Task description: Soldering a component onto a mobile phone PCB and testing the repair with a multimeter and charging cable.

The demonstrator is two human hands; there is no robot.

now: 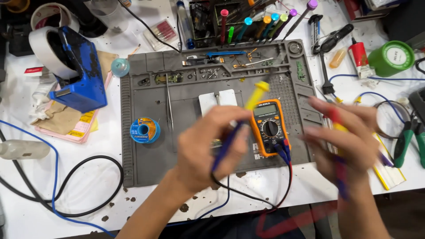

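The left hand (208,146) is clenched around a blue-handled probe (230,141) with a yellow cap, holding it slanted so that the cap points up and away over the grey work mat (146,163). Just beside that hand, to its right and touching the mat, lies an orange multimeter (268,127) with a round dial, its black and red leads running off the near edge of the mat. The right hand (343,137) hovers right of the multimeter and is blurred by motion; it seems to be grasping a red probe (340,172), though the blur makes the grip hard to read. The multimeter sits between the two hands. On the mat's left half rest a spool of solder (144,129) and a pair of tweezers (169,104), well apart from both hands, and a white card (217,101) lies behind the left hand. The white tabletop (88,194) is stained with dark spots and crowded: a blue tape dispenser (77,71) at the far left, a rack of screwdrivers (261,22) with coloured tops behind the mat, a green roll (392,57) and green-handled pliers (411,141) at the right, and black and blue cables (57,190) looping across the near left.
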